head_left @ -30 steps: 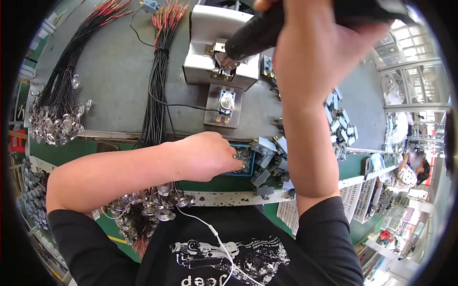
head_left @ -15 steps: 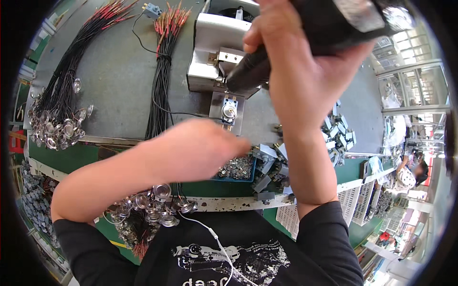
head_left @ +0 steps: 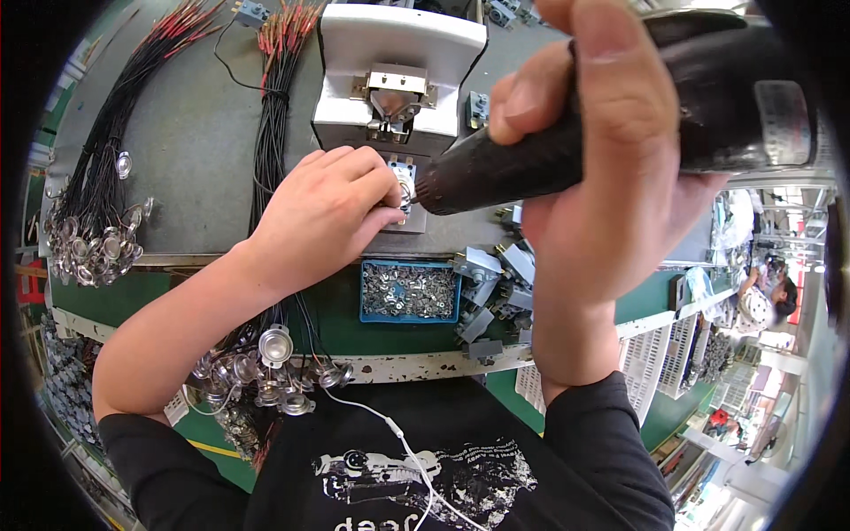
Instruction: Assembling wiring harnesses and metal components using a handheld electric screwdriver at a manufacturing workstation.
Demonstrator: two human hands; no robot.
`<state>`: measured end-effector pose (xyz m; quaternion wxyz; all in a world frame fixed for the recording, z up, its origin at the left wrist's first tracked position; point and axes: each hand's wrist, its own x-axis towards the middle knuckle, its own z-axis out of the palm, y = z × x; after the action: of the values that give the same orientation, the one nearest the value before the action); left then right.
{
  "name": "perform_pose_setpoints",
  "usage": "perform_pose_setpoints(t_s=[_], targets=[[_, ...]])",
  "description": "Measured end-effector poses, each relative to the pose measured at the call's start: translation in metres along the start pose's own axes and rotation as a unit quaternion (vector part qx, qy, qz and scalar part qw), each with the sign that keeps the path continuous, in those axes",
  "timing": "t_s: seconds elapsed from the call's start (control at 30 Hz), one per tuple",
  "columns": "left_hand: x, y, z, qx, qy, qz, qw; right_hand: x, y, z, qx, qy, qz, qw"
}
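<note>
My right hand is wrapped round a thick black power screwdriver, held nearly level with its tip pointing left. That tip meets, or almost meets, a small grey block with metal tabs seated on a flat metal holder. From the left, my left hand reaches over the same block, thumb and forefinger pinched together beside the screwdriver tip. Whatever lies between those fingertips is hidden. Just below sits a blue tray of small metal pieces.
A white metal machine stands behind the holder. Bundles of black wires with red ends and round metal caps lie to the left. Grey blocks are heaped right of the tray. More capped wires hang at the table edge.
My left hand has gone from over the blue tray up to the block, uncovering the tray. The screwdriver has swung lower, its tip now beside my left fingers. The view has shifted slightly.
</note>
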<state>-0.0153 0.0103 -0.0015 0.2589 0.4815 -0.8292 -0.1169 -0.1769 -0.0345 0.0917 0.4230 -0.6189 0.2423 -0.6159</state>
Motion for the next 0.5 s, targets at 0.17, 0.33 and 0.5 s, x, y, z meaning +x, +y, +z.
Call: perform_pose_setpoints(t_s=[0.17,0.33,0.5], targets=[[-0.002,0.001,0.003,-0.021,0.020,-0.024,0.999,0.002,0.004,-0.001,0.004,-0.025,-0.005,1.000],[-0.001,0.002,0.002,-0.026,0.018,-0.037,0.999,0.004,0.007,-0.003,0.012,-0.058,-0.009,0.998],[-0.002,0.001,0.003,-0.032,0.020,-0.033,0.999,0.006,0.012,0.001,0.019,-0.086,-0.016,0.996]])
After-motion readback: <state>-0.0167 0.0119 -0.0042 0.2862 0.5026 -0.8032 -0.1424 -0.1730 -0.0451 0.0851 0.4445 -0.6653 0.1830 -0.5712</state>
